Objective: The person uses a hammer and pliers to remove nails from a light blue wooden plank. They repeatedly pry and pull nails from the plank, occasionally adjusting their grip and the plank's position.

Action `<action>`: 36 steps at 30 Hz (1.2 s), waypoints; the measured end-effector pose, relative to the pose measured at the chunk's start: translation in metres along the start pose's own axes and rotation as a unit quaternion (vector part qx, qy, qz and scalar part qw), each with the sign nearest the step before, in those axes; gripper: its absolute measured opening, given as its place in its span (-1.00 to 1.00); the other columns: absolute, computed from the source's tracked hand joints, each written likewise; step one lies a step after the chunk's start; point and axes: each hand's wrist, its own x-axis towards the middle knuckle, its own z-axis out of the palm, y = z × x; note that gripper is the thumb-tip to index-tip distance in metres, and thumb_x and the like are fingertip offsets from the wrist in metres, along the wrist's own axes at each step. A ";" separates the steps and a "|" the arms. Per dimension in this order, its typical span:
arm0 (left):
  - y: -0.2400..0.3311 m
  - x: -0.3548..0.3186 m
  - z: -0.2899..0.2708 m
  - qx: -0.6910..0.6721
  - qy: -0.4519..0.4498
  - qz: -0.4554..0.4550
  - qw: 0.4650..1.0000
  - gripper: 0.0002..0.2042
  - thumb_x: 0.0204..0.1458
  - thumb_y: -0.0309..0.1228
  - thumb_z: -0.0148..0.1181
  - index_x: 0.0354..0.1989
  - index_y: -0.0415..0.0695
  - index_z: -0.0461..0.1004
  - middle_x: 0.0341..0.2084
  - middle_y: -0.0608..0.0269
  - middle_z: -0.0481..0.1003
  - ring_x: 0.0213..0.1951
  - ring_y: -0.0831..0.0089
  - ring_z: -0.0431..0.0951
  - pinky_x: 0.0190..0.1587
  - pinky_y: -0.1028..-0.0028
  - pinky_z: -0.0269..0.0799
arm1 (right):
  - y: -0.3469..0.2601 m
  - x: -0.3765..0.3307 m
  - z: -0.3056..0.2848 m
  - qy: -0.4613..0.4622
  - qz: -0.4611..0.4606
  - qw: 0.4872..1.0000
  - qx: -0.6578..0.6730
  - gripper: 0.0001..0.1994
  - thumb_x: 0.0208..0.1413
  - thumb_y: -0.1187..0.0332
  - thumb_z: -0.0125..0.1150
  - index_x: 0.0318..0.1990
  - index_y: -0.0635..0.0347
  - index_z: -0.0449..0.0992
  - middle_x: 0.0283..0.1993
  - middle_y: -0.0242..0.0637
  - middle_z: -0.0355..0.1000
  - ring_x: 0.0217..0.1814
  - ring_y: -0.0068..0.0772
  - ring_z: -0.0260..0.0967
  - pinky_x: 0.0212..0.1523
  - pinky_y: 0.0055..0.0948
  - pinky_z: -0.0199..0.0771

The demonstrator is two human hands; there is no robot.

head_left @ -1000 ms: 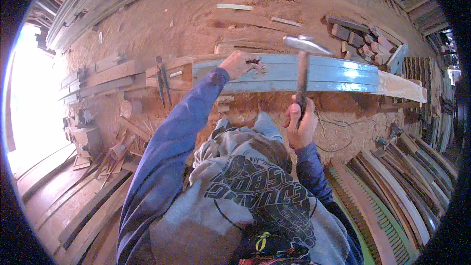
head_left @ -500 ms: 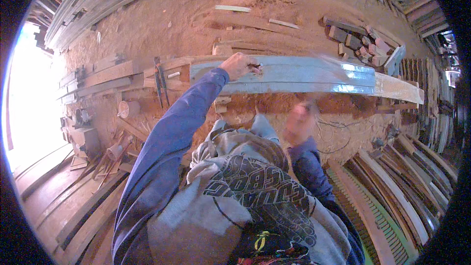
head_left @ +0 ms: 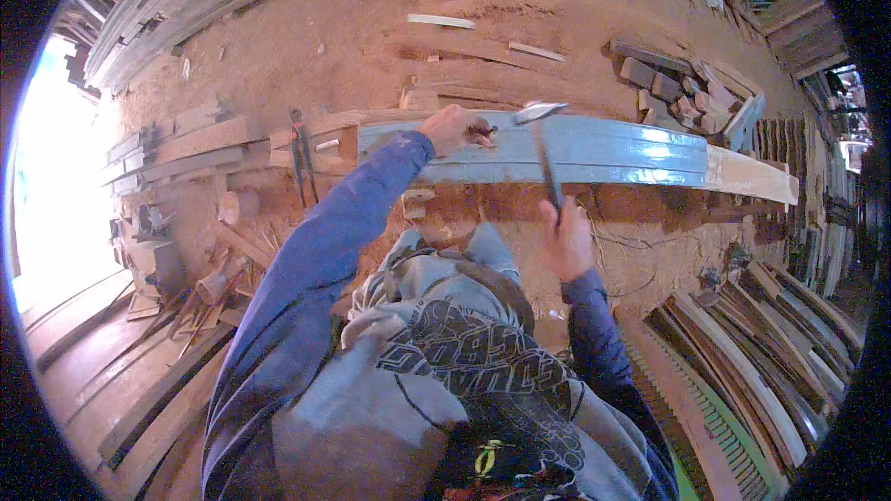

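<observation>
A long blue-painted board (head_left: 613,150) lies crosswise in front of me, glossy toward its right end. My left hand (head_left: 449,128) rests on its left part, fingers closed at a small dark spot; what they hold there is too small to name. In my right hand (head_left: 568,241), nearer my body, is a hammer (head_left: 549,167) gripped by the lower handle. Its metal head is over the board's far edge, a little right of my left hand. Long-handled pincers (head_left: 302,153) lie left of the board, beside a short pale stick (head_left: 328,143).
A pale plank (head_left: 754,174) extends from the board's right end. Wood offcuts (head_left: 673,88) are heaped beyond it. Stacked planks (head_left: 200,14) lie far left, more timber (head_left: 742,343) at lower right. A bucket-like container (head_left: 241,208) stands at left on the sandy ground.
My right hand and the hammer were motion-blurred; now the hammer shows clearly, its head farther left, close to my left hand. The left hand has stayed on the board.
</observation>
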 end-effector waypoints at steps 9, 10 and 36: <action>-0.015 0.003 0.015 0.013 0.020 -0.013 1.000 -0.81 0.04 -0.32 0.23 -0.19 -0.03 0.66 -0.31 0.09 0.64 -0.23 0.11 0.63 -0.11 0.19 0.52 | -0.003 -0.014 0.012 -0.073 0.062 0.991 0.092 -0.63 0.31 0.10 0.02 -0.10 0.31 0.39 -0.38 0.05 0.45 -0.28 0.18 0.42 -0.20 0.06 0.35; -0.018 0.005 0.013 -0.029 0.035 0.022 0.999 -0.80 0.03 -0.32 0.24 -0.18 -0.02 0.66 -0.32 0.07 0.63 -0.23 0.10 0.63 -0.11 0.19 0.52 | 0.003 -0.011 0.017 -0.028 0.051 0.995 0.080 -0.65 0.31 0.10 0.02 -0.13 0.27 0.41 -0.46 -0.03 0.43 -0.40 0.04 0.40 -0.34 -0.06 0.35; 0.041 0.051 0.058 -0.449 0.142 -0.119 0.874 -0.46 0.33 0.04 -0.20 -0.13 -0.17 0.59 -0.26 0.12 0.64 -0.12 0.22 0.61 0.06 0.25 0.44 | 0.236 0.115 0.056 0.085 0.074 0.993 0.032 -0.61 0.13 0.13 0.33 -0.14 0.32 0.45 0.36 0.02 0.10 0.35 -0.01 0.09 0.33 -0.11 0.12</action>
